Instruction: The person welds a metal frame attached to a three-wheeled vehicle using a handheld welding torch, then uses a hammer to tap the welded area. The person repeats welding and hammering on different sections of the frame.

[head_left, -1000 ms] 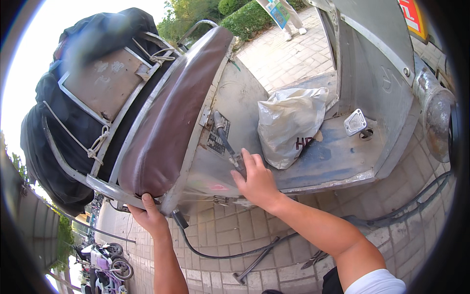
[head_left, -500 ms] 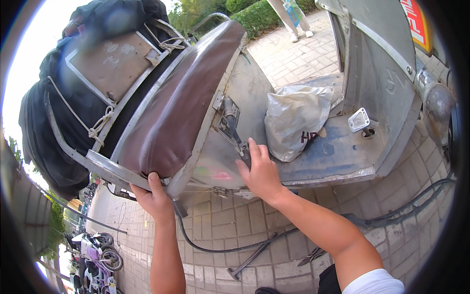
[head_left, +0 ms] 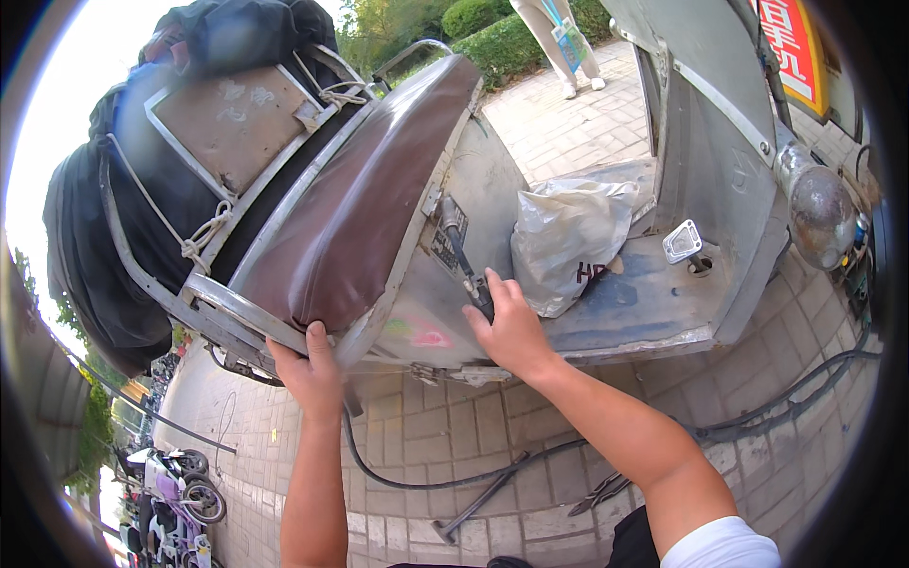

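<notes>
Beside a brown padded seat [head_left: 365, 194] on a grey metal three-wheeled vehicle, my left hand [head_left: 312, 374] grips the metal rail [head_left: 241, 308] at the seat's near corner, thumb on top. The undersides of its fingers are hidden. My right hand [head_left: 516, 331] is closed round the black grip of a hand lever [head_left: 459, 251] mounted on the grey side panel [head_left: 488, 170] below the seat. Just right of that hand, a whitish plastic bag [head_left: 573, 246] sits on the footboard [head_left: 634, 322]. Farther right, a metal foot pedal [head_left: 682, 241] rises from the footboard.
A black cover [head_left: 85, 246] drapes the rear frame. On the paving lie a black hose [head_left: 417, 486], a hammer-like tool [head_left: 473, 511] and pliers-like tool [head_left: 598, 494]. Parked scooters [head_left: 180, 502] stand lower left. A person's legs [head_left: 559, 47] show beyond the vehicle.
The view has shifted slightly, and the rail by my left hand now shows as a curved bar. Both hands keep their holds on the rail and the lever.
</notes>
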Tool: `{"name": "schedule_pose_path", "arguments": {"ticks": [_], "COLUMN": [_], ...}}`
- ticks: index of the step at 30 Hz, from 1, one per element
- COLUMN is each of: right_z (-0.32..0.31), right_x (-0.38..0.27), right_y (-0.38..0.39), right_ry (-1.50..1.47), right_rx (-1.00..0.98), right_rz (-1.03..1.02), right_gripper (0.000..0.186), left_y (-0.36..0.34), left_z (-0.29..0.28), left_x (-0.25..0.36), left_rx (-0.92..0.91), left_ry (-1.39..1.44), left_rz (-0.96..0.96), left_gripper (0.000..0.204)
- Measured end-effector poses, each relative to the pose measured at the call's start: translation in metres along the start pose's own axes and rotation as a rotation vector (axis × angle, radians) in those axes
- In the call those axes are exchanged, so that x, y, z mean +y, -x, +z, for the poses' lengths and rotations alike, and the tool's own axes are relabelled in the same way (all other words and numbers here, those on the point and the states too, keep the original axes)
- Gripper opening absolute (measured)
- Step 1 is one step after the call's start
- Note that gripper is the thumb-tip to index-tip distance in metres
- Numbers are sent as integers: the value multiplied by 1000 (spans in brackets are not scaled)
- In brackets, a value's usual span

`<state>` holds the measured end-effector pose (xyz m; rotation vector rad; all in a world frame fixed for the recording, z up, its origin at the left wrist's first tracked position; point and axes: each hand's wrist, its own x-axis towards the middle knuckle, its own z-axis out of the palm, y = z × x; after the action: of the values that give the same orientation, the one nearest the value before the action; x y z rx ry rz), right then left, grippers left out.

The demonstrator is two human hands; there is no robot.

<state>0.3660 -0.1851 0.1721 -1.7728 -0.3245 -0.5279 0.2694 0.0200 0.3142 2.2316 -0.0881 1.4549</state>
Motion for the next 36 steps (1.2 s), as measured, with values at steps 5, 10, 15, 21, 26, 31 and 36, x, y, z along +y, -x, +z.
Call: {"name": "schedule_pose_path", "arguments": {"ticks": [5, 10, 15, 21, 26, 31, 36], "right_z": [-11, -9, -5, 1, 10, 8, 9], "right_x": [-4, -3, 0, 0, 1, -3, -6], "right_y": [-2, -3, -3, -1, 5, 5, 6], "right_ry": [-47, -57, -55, -67, -19, 2, -8], "right_rx": [-65, -79, -54, -27, 86, 40, -16], "right_rz": [30, 28, 6, 11, -33, -8, 26], "right_gripper": [67, 66, 65, 66, 66, 66, 67], "left_y": [-4, -1, -1, 0, 0, -1, 0], "left_z": [-2, -1, 1, 0, 1, -2, 0], "left_x": [-3, -8, -12, -12, -14, -11, -11], "left_rx": [-13, 17, 23, 2, 25, -17, 16], "left_ry": [-7, -35, -78, -53, -79, -40, -54], "left_rz": [-24, -23, 4, -10, 8, -48, -41], "left_gripper": [51, 55, 58, 61, 60, 58, 57]}}
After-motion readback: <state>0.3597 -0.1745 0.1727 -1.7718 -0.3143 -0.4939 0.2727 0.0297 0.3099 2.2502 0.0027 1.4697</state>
